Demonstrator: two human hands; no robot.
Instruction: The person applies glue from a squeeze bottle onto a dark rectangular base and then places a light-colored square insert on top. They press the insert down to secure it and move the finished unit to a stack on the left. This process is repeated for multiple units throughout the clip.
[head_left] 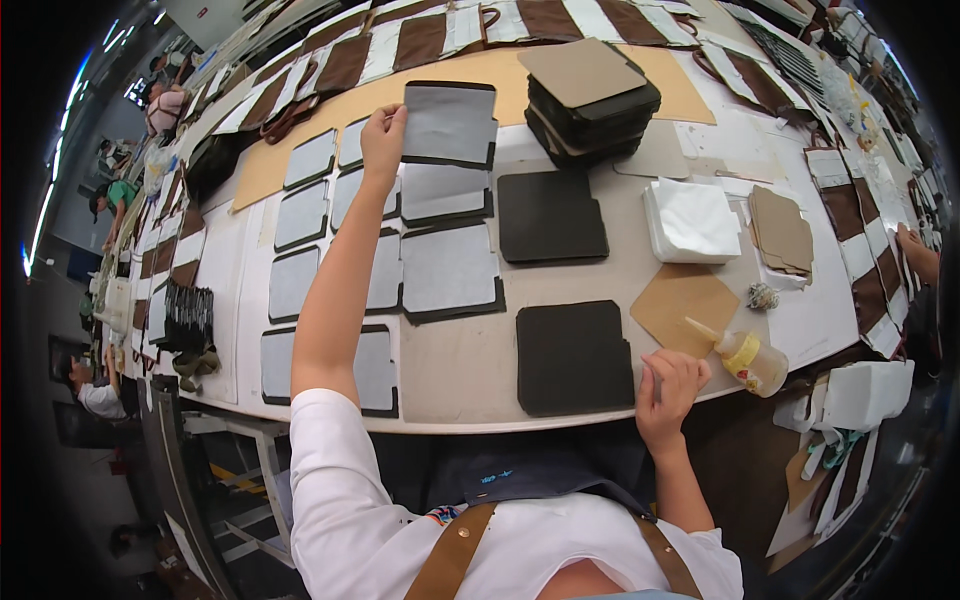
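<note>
At the far side of a grid of laid-out panels, my left hand (383, 145) is closed on the left edge of a grey panel with a black border (449, 122). That panel overlaps the one nearer to me. Several similar grey panels (450, 268) lie in rows to the left. My right hand (672, 398) rests at the table's front edge with fingers curled; whatever they may hold is hidden. Beside it, on the left, lies a black panel (574, 358). A squeeze bottle with a long nozzle (752, 362) lies just to its right. Another black panel (552, 217) sits farther back.
A tall stack of black panels (592, 115) stands at the back, a brown card on top. To the right are a white stack of sheets (692, 222), brown cards (781, 232) and a tan sheet (684, 305). Brown-and-white bag pieces (420, 42) line the table's far edge. Other people work nearby.
</note>
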